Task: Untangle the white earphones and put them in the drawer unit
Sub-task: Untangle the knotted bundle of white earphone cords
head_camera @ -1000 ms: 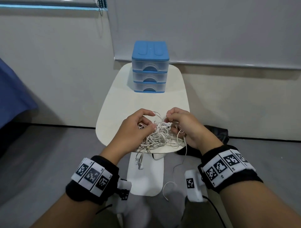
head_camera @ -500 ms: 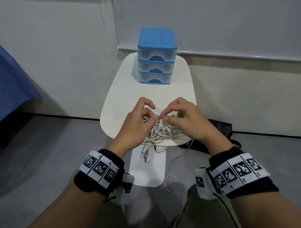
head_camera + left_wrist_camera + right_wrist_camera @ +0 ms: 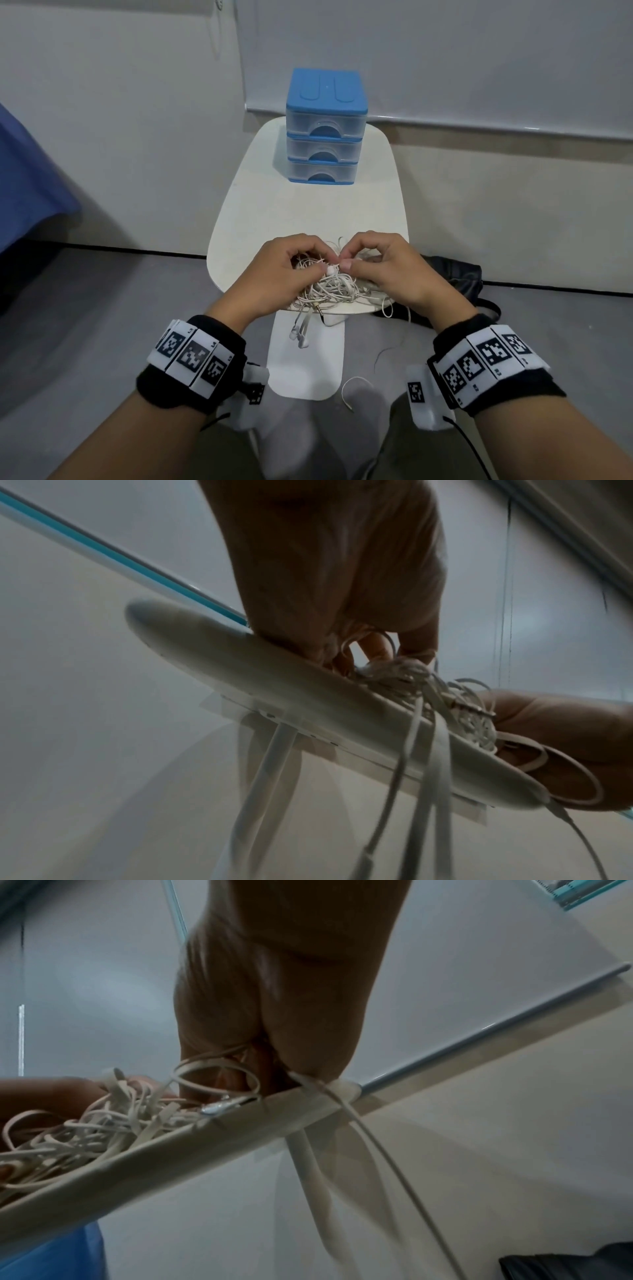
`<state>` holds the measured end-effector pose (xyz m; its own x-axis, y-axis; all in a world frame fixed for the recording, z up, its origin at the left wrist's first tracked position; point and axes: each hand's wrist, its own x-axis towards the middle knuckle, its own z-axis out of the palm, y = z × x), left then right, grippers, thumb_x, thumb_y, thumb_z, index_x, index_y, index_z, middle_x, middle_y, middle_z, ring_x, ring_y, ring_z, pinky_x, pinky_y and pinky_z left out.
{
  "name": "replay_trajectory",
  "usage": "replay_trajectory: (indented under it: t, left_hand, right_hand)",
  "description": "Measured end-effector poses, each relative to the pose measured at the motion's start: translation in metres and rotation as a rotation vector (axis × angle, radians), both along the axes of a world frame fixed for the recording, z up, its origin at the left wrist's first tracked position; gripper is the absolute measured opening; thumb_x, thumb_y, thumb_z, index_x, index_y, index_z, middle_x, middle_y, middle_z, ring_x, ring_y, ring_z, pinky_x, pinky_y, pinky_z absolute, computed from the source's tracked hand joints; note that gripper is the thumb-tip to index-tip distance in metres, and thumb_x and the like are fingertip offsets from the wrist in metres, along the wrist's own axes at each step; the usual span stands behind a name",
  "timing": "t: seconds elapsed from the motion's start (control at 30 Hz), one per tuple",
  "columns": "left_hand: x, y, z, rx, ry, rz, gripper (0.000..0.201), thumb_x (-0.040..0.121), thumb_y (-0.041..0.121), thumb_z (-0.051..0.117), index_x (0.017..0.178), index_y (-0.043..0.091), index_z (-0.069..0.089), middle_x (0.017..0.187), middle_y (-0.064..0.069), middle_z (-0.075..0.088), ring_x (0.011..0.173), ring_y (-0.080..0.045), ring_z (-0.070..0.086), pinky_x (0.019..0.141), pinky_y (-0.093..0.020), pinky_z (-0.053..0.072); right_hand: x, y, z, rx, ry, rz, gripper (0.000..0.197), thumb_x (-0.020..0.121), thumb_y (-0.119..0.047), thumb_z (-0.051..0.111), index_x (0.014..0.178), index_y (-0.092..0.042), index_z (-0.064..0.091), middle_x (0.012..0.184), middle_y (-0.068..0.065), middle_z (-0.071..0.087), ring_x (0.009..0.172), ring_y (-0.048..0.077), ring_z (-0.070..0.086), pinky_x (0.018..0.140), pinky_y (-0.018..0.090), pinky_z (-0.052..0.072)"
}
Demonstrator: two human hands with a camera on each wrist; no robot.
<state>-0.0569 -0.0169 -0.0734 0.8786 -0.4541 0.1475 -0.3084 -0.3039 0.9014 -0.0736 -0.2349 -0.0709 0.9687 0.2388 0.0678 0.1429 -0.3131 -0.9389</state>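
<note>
The white earphones (image 3: pixel 330 286) are a knotted heap of thin cord at the near edge of the table (image 3: pixel 308 212), with buds and a plug dangling off it. My left hand (image 3: pixel 277 270) and right hand (image 3: pixel 387 267) curl over the heap, fingertips pinching cord at its top. The drawer unit (image 3: pixel 325 128) stands at the far edge, all drawers closed.
</note>
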Motion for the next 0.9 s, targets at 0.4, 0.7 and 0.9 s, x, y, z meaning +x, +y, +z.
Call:
replay_trajectory:
  t: [0.4, 0.7, 0.9]
  left_hand:
    - [0.022, -0.008, 0.035, 0.517, -0.219, -0.207, 0.01, 0.093, 0.023, 0.073, 0.087, 0.028, 0.066, 0.092, 0.011, 0.064, 0.088, -0.008, 0.058, 0.083, -0.041, 0.052]
    - [0.008, -0.001, 0.021, 0.338, -0.208, -0.122, 0.011, 0.1, 0.028, 0.064, 0.094, 0.035, 0.058, 0.107, 0.013, 0.053, 0.09, -0.016, 0.06, 0.085, -0.039, 0.052]
    - [0.001, -0.002, 0.019, 0.217, -0.304, -0.049, 0.01, 0.096, 0.024, 0.07, 0.091, 0.03, 0.063, 0.11, 0.011, 0.06, 0.099, -0.009, 0.059, 0.085, -0.028, 0.046]
  right_hand:
    - [0.003, 0.0, 0.002, -0.032, 0.038, 0.02, 0.006, 0.098, -0.004, 0.065, 0.092, -0.004, 0.065, 0.071, -0.008, 0.062, 0.058, 0.005, 0.049, 0.059, 0.017, 0.043]
    - [0.008, 0.008, 0.012, 0.018, 0.181, -0.088, 0.013, 0.101, -0.009, 0.059, 0.089, -0.011, 0.063, 0.074, -0.002, 0.056, 0.051, 0.006, 0.04, 0.048, 0.016, 0.035]
    - [0.007, 0.021, 0.027, 0.224, 0.415, -0.251, 0.021, 0.103, -0.013, 0.054, 0.083, -0.019, 0.058, 0.06, -0.004, 0.052, 0.041, 0.007, 0.034, 0.041, 0.018, 0.026]
